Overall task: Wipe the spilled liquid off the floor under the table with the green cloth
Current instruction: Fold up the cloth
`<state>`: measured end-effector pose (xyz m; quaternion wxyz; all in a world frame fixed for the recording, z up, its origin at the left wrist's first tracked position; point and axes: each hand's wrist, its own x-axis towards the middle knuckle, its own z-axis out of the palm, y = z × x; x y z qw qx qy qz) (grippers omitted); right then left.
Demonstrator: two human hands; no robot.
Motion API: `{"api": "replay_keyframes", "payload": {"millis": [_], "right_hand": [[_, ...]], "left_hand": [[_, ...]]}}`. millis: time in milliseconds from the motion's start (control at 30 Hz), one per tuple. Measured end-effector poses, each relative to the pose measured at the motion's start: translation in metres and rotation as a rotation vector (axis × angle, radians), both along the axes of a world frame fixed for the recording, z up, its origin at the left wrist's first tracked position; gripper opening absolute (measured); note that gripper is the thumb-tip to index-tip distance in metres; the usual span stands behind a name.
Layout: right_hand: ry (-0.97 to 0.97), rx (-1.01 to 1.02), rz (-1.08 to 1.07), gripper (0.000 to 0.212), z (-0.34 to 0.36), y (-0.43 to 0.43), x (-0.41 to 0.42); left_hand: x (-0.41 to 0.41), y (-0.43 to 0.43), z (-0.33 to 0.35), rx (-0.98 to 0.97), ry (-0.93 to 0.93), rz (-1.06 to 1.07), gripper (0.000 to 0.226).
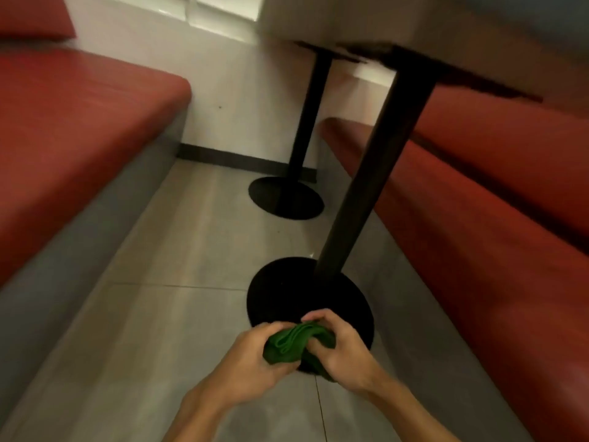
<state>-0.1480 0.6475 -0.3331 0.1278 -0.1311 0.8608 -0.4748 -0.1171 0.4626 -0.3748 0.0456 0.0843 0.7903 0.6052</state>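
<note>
Cloth preparation looks to be the step in hand: the green cloth (291, 342) is bunched into a thick wad and held off the floor, near the bottom middle of the view, in front of the near round base (338, 301). The left hand (248, 362) grips its left side with curled fingers, and the right hand (342, 349) pinches its right side, thumb and fingers closed over the folds. No part of the cloth appears to touch the tiled floor (191, 250), so wiping has probably not begun here. A faintly darker patch on the tile nearest the camera may be the spill, but the blur makes that uncertain. The next move likely calls for pressing the wad flat to the floor with one hand and sweeping around the base without snagging on the dark table leg (373, 173) rising from it. Farther off stands a second pedestal base (287, 199) by the wall, with the table (350, 20) overhead, a red bench (79, 122) at left and another red bench (494, 193) at right.
</note>
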Motion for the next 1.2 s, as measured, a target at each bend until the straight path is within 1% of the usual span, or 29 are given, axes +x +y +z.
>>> {"api": "replay_keyframes", "payload": {"millis": [67,100,167,200,233,300,367,433,500,600,633,667,733,800,900,1033,1200], "right_hand": [[-0.066,0.099,0.049,0.007,0.040,-0.019,0.004],[-0.126,0.123,0.063,0.013,0.058,-0.027,0.007],[-0.255,0.135,0.095,0.026,0.097,-0.043,0.013],[-0.325,0.124,0.111,0.027,0.118,-0.050,0.016],[-0.392,0.111,0.124,0.026,0.138,-0.055,0.020],[-0.545,0.023,0.131,0.028,0.175,-0.064,0.029],[-0.667,-0.073,0.105,0.039,0.210,-0.068,0.042],[-0.746,-0.143,0.081,0.048,0.247,-0.069,0.061],[-0.773,-0.193,0.040,0.046,0.287,-0.067,0.080],[-0.757,-0.204,0.003,0.032,0.344,-0.056,0.104],[-0.744,-0.207,0.007,0.029,0.356,-0.054,0.110],[-0.736,-0.194,0.022,0.027,0.371,-0.050,0.116],[-0.728,-0.163,0.036,0.025,0.398,-0.038,0.125],[-0.712,-0.193,0.050,0.021,0.409,-0.028,0.128],[-0.686,-0.221,0.073,0.019,0.420,-0.021,0.122],[-0.610,-0.215,0.157,0.022,0.430,-0.032,0.120],[-0.464,-0.216,0.284,0.027,0.445,-0.075,0.119]], "left_hand": [[0.013,-0.019,0.040,0.085,-0.073,0.055,0.027],[0.021,-0.028,0.058,0.141,-0.127,0.093,0.023],[0.037,-0.041,0.097,0.211,-0.228,0.188,0.038],[0.045,-0.048,0.116,0.218,-0.284,0.217,0.041],[0.052,-0.052,0.136,0.239,-0.332,0.248,0.038],[0.070,-0.059,0.177,0.350,-0.415,0.333,0.028],[0.088,-0.065,0.219,0.423,-0.463,0.441,0.027],[0.114,-0.068,0.267,0.440,-0.509,0.505,0.027],[0.138,-0.069,0.314,0.446,-0.550,0.518,0.031],[0.168,-0.067,0.377,0.370,-0.612,0.430,0.053],[0.173,-0.067,0.389,0.341,-0.617,0.398,0.058],[0.179,-0.064,0.401,0.299,-0.621,0.383,0.058],[0.184,-0.052,0.424,0.281,-0.645,0.408,0.045],[0.187,-0.042,0.440,0.298,-0.633,0.440,0.032],[0.186,-0.035,0.452,0.308,-0.615,0.514,0.024],[0.192,-0.041,0.458,0.310,-0.582,0.646,0.022],[0.203,-0.070,0.467,0.362,-0.538,0.771,0.023]]}}
